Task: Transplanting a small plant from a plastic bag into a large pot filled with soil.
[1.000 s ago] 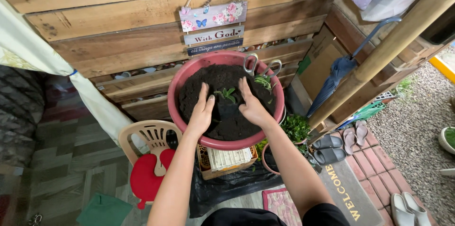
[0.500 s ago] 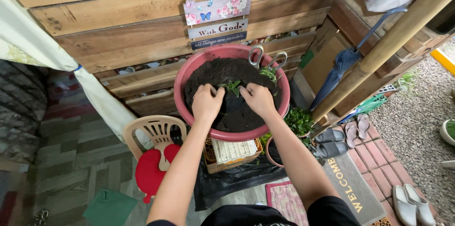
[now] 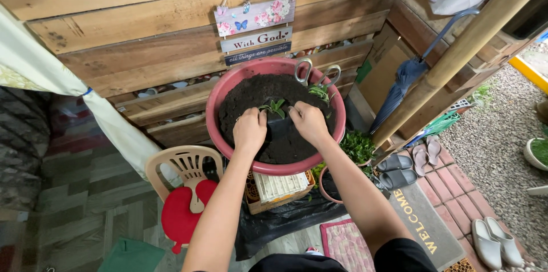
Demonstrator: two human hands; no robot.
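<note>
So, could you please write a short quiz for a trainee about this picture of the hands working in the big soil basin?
1. True or false: both hands rest on the soil inside the pink basin.
2. What lies between the left hand and the right hand?
A. a small green seedling in a black bag
B. a blue umbrella
C. a pair of slippers
3. Which tool rests at the far rim of the basin?

Key:
1. True.
2. A, the seedling.
3. The scissors, handles up, near a second seedling.
</note>
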